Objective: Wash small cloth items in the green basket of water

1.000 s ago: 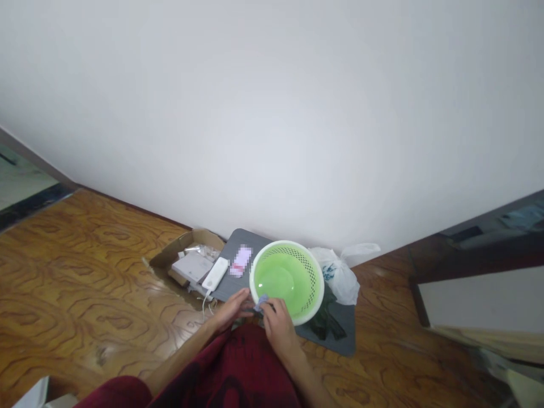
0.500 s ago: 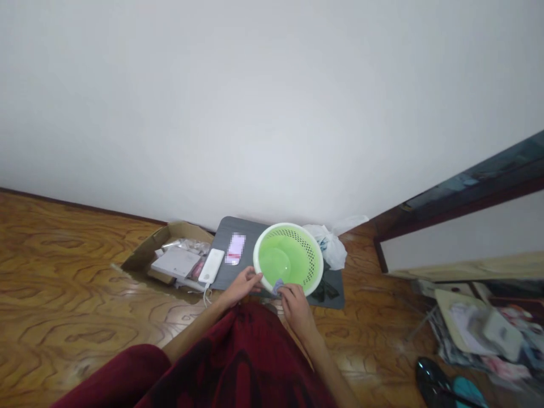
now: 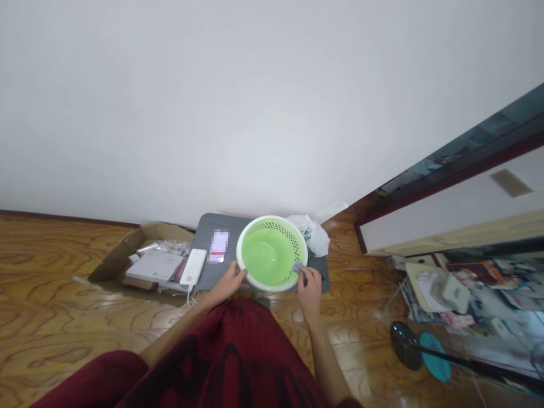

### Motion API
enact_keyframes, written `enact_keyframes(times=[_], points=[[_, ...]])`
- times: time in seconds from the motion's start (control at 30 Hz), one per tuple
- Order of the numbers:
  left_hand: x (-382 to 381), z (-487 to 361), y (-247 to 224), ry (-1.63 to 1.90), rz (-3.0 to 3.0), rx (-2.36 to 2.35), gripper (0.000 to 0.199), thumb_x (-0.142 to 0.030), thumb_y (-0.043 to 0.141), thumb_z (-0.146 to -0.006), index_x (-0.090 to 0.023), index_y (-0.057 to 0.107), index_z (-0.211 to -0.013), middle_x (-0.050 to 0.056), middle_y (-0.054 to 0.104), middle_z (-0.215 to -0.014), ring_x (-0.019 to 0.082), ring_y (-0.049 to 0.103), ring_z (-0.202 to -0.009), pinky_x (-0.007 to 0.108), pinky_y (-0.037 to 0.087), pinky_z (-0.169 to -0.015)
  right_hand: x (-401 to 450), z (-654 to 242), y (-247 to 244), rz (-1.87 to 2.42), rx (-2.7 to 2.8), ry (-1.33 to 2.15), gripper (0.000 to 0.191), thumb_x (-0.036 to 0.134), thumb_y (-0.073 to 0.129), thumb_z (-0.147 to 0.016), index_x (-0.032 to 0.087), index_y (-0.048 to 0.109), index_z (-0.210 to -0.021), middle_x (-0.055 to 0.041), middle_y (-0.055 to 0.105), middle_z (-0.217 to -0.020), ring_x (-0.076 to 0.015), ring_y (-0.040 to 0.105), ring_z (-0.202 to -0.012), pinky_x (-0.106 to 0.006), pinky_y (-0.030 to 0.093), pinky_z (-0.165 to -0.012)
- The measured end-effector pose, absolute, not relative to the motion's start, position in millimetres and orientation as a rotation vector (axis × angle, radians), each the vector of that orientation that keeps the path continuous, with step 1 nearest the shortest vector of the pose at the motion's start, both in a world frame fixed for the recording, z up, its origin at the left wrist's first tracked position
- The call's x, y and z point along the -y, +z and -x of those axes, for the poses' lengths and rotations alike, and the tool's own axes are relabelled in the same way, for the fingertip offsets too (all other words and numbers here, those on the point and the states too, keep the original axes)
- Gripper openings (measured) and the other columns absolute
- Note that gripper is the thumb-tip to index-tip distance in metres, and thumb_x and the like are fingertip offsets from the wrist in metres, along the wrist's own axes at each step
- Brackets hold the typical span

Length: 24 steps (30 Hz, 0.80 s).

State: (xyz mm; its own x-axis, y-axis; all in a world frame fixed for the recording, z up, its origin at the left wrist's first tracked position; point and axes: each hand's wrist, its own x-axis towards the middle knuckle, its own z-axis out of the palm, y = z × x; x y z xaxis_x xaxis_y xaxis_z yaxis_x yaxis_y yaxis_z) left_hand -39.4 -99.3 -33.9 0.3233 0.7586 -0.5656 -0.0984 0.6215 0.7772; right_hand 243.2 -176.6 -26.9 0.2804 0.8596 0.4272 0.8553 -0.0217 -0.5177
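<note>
A round green plastic basket with a white rim and rows of holes sits on a small dark table. My left hand grips the basket's rim at the lower left, thumb on top. At the lower right of the rim, my right hand pinches a small greyish-purple cloth and holds it against the inner wall. The basket has nothing lying in it that I can make out.
Left of the basket lie a phone with a blurred screen and a white power bank with a cable. A cardboard box of packages stands further left. White plastic bags sit behind right; a cluttered table is at the right.
My right hand has moved with the cloth from the front of the rim round to its right side. The left hand stays on the rim. The view has shifted right.
</note>
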Motion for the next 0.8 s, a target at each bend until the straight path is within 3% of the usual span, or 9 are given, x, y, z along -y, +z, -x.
enact_keyframes(times=[0.2, 0.47, 0.53, 0.67, 0.8], points=[[101.4, 34.3, -32.5, 0.642, -0.682, -1.167, 0.030, -0.029, 0.073, -0.093, -0.021, 0.048, -0.108, 0.008, 0.077, -0.093, 0.023, 0.078, -0.081, 0.040, 0.066, -0.075, 124.9, -270.8, -19.6, 1.938, 1.434, 0.128, 0.030, 0.026, 0.051, -0.096, 0.016, 0.078, -0.105, -0.0128, 0.069, -0.106, -0.0236, 0.063, -0.102, -0.039, 0.051, -0.097], [100.4, 38.4, -33.4, 0.591, -0.686, -1.267, 0.039, -0.027, 0.075, -0.094, -0.018, 0.047, -0.120, 0.001, 0.075, -0.072, 0.021, 0.078, -0.070, 0.034, 0.065, -0.074, 166.7, -255.6, -14.0, 1.890, 1.398, 0.273, 0.025, 0.022, 0.053, -0.098, 0.019, 0.077, -0.104, -0.0103, 0.068, -0.107, -0.0207, 0.064, -0.104, -0.034, 0.051, -0.096], [102.1, 35.9, -30.8, 0.621, -0.681, -1.298, 0.053, -0.026, 0.074, -0.094, -0.015, 0.041, -0.135, 0.002, 0.076, -0.075, 0.021, 0.078, -0.068, 0.036, 0.065, -0.073, 184.7, -248.4, -15.9, 1.871, 1.381, 0.320, 0.024, 0.021, 0.053, -0.099, 0.019, 0.076, -0.105, -0.0105, 0.068, -0.107, -0.0202, 0.065, -0.103, -0.033, 0.052, -0.094], [109.8, 30.0, -23.2, 0.739, -0.675, -1.267, 0.097, -0.034, 0.078, -0.091, -0.019, 0.013, -0.161, 0.003, 0.077, -0.086, 0.022, 0.077, -0.066, 0.041, 0.066, -0.073, 189.9, -249.1, -19.9, 1.855, 1.367, 0.332, 0.024, 0.021, 0.052, -0.100, 0.019, 0.075, -0.105, -0.0114, 0.068, -0.107, -0.0213, 0.065, -0.102, -0.035, 0.053, -0.094], [115.4, 26.8, -14.8, 0.753, -0.703, -1.252, 0.109, -0.041, 0.078, -0.087, -0.018, 0.006, -0.166, 0.002, 0.075, -0.080, 0.024, 0.077, -0.067, 0.043, 0.066, -0.073, 152.7, -271.8, -18.7, 1.831, 1.458, 0.286, 0.025, 0.022, 0.053, -0.098, 0.018, 0.077, -0.104, -0.0118, 0.069, -0.106, -0.0230, 0.064, -0.103, -0.038, 0.052, -0.096]])
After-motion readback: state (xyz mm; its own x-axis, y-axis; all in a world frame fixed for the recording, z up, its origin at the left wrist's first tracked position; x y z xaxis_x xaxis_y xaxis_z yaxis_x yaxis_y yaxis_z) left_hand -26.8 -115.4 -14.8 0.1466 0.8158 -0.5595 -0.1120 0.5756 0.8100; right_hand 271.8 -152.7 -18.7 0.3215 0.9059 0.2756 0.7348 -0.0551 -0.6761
